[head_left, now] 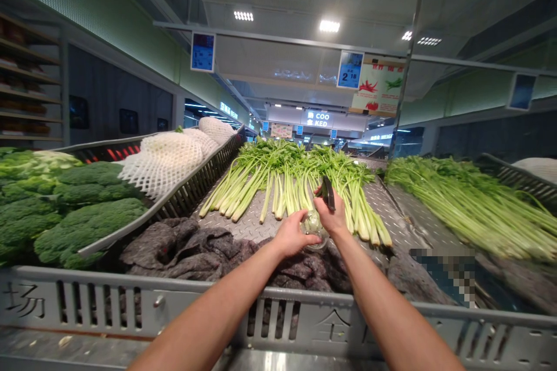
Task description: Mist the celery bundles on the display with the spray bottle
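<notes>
A clear spray bottle (314, 234) with a black head (328, 194) is between my hands, above the front of the celery (285, 185). My left hand (292, 236) curls around the side of its clear body. My right hand (331, 214) is closed at the black head, its fingers mostly hidden behind the hand. Pale celery stalks lie in a row on the textured metal shelf (252, 226), leaves pointing away from me. Beneath my hands, a crumpled dark cloth (187, 249) runs along the front.
Broccoli (91, 217) fills the left section, beside vegetables in white foam netting (165, 156). A slatted black divider (191, 185) separates them from the celery. The grey crate front (195, 307) crosses below my forearms. On the right, a mirror (461, 197) reflects the celery. Price signs (350, 69) hang overhead.
</notes>
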Motion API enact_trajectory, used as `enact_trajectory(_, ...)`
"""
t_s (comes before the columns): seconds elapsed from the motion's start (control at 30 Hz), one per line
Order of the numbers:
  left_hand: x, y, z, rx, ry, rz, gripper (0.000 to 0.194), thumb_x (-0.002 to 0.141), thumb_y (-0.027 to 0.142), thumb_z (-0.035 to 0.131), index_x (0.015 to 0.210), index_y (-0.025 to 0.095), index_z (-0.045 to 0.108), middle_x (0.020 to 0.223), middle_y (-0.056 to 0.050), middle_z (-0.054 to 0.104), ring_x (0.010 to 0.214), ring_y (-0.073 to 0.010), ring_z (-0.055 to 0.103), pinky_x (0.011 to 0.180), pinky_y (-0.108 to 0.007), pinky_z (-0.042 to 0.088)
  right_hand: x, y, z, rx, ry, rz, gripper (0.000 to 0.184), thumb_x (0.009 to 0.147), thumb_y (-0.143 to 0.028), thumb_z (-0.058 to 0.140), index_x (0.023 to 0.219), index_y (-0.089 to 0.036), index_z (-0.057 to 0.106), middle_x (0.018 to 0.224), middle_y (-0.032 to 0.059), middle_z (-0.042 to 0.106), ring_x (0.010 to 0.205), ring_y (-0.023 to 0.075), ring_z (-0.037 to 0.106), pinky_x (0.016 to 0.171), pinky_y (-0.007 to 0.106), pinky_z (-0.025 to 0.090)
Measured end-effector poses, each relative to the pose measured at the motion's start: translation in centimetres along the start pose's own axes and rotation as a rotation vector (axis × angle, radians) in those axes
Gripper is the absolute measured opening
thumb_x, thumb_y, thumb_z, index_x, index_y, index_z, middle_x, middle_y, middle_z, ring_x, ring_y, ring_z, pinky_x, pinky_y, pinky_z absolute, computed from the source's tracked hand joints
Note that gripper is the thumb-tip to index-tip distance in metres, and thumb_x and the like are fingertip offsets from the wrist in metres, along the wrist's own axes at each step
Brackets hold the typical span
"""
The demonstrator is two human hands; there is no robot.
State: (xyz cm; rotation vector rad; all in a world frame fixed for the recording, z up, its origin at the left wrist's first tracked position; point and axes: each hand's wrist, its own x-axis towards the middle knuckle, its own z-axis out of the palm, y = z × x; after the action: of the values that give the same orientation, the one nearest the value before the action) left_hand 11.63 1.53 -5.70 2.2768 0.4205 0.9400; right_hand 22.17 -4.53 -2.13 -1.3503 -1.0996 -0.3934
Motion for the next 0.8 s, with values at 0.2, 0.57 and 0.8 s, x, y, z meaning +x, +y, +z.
enact_trajectory(0.2,0.7,1.0,0.6,0.022,-0.031,-0.015,0.076,0.048,0.034,0.072,0.115,0.013,0.045,0.115,-0.011,0.051,0.105,-0.0253,0.047,0.091,-0.036,0.035,0.3,0.1,-1.0,-0.033,0.03,0.01,0.025,0.063,-0.029,0.046,0.083,-0.018,0.055,0.078,0.0031,0.061,0.066,0.0169,0.054,0.064,0.029,0.041)
enact_trajectory(0.57,1.0,3.0,3.1,0.083,-0.06,-0.012,0.082,0.048,0.045,0.069,0.119,0.013,0.041,0.118,-0.012,0.049,0.108,-0.0269,0.045,0.09,-0.035,0.037,0.5,0.6,-4.1,-0.087,0.069,0.003,0.021,0.061,-0.028,0.047,0.076,-0.017,0.057,0.075,0.0022,0.061,0.069,0.0177,0.055,0.065,0.028,0.041)
enact_trajectory(0.8,0.7,2.2,3.9,0.12,-0.059,0.005,0.08,0.047,0.049,0.067,0.116,0.015,0.044,0.114,-0.01,0.052,0.103,-0.0257,0.048,0.088,-0.035,0.039,-0.1,1.9,-4.2,-0.05,0.052,0.044,0.022,0.062,-0.028,0.047,0.078,-0.017,0.058,0.076,0.0026,0.061,0.071,0.0178,0.055,0.066,0.028,0.041)
